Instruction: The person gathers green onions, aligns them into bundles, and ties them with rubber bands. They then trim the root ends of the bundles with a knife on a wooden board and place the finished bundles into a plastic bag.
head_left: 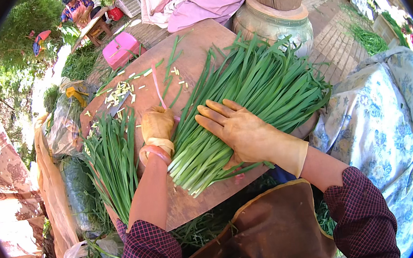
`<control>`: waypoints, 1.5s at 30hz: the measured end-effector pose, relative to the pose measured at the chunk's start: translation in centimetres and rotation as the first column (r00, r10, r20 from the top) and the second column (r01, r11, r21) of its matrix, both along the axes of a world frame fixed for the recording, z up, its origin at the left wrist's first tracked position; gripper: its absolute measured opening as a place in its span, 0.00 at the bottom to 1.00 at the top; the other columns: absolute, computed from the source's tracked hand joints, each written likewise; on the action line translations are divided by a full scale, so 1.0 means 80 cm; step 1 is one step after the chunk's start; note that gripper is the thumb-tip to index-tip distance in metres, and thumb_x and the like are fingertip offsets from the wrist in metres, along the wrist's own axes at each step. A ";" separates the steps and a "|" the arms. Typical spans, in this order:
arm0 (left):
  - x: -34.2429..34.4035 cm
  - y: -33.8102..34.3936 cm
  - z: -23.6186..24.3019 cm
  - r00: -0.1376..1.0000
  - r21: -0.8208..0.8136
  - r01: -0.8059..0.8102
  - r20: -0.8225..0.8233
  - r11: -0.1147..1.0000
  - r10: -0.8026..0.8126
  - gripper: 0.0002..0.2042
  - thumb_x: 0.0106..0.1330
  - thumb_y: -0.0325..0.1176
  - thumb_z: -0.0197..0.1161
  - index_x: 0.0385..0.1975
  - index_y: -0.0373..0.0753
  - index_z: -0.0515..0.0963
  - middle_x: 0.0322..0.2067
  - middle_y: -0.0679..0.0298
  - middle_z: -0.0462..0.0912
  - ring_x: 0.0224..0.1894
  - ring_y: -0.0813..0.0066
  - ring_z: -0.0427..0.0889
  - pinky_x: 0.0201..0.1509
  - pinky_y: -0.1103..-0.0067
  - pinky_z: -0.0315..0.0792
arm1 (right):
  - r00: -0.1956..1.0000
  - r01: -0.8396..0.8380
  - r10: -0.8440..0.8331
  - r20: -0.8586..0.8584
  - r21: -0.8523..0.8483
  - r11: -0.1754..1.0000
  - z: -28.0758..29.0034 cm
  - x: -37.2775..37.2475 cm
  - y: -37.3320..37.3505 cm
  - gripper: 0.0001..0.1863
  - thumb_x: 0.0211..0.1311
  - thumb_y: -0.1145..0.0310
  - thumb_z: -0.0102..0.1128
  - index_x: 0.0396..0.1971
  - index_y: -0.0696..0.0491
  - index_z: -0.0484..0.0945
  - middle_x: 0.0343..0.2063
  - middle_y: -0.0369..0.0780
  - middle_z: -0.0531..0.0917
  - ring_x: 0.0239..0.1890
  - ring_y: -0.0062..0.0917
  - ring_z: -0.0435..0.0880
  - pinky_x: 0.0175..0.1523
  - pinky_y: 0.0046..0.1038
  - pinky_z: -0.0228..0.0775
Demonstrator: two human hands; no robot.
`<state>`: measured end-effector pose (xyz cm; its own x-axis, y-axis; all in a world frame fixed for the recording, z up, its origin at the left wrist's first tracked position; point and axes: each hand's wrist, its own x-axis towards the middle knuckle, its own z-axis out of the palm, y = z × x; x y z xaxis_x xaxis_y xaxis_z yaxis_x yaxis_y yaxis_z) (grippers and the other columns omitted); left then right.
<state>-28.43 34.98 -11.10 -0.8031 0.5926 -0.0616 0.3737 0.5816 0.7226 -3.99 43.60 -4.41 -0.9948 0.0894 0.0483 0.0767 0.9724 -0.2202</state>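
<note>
Outdoors, right hand (239,130) flat, fingers apart, on chive bundle (243,95), left hand (157,125) fisted beside it, wooden board (193,55) beneath

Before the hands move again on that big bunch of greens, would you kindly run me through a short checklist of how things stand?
1. Right hand flat on the large bunch of chives: ok, palm down, fingers spread.
2. Left hand closed beside the bunch's left edge: ok; what it grips, cannot tell.
3. Cut ends of the bunch roughly level at the near end: ok.
4. Knife away from both hands: ok, it lies at the far left of the wooden board among cut bits.
5. Smaller chive bunch kept apart on the left: ok.
6. Gloves on both hands: ok.
</note>
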 end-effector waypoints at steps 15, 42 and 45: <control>0.099 -0.048 0.156 0.808 0.404 0.469 0.163 0.785 -0.567 0.10 0.74 0.31 0.56 0.46 0.35 0.81 0.33 0.61 0.88 0.26 0.79 0.84 0.31 0.79 0.75 | 0.996 0.037 -0.045 0.079 0.097 0.995 0.014 -0.004 -0.007 0.66 0.40 0.46 0.81 0.75 0.58 0.51 0.75 0.48 0.55 0.78 0.43 0.50 0.79 0.44 0.46; 0.227 -0.102 0.079 0.826 0.480 -0.002 0.495 0.877 -0.269 0.11 0.78 0.37 0.56 0.47 0.38 0.82 0.27 0.68 0.82 0.18 0.84 0.75 0.22 0.87 0.67 | 0.947 0.320 -0.279 0.160 -0.366 0.874 -0.003 0.148 -0.090 0.18 0.59 0.62 0.67 0.47 0.52 0.81 0.34 0.41 0.86 0.42 0.42 0.85 0.48 0.42 0.77; 0.232 -0.110 0.082 0.847 0.463 0.083 0.434 0.883 -0.307 0.11 0.77 0.36 0.57 0.48 0.37 0.82 0.32 0.66 0.84 0.23 0.83 0.79 0.26 0.86 0.72 | 0.944 0.327 -0.294 0.149 -0.308 0.893 -0.019 0.124 -0.088 0.21 0.58 0.62 0.68 0.51 0.52 0.79 0.42 0.45 0.84 0.46 0.42 0.85 0.50 0.43 0.77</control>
<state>-9.86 26.19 -4.57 -0.5990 0.7914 -0.1221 -0.0147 0.1416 0.9898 5.94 36.55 -5.92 -0.9119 0.3892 -0.1305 0.4001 0.7715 -0.4947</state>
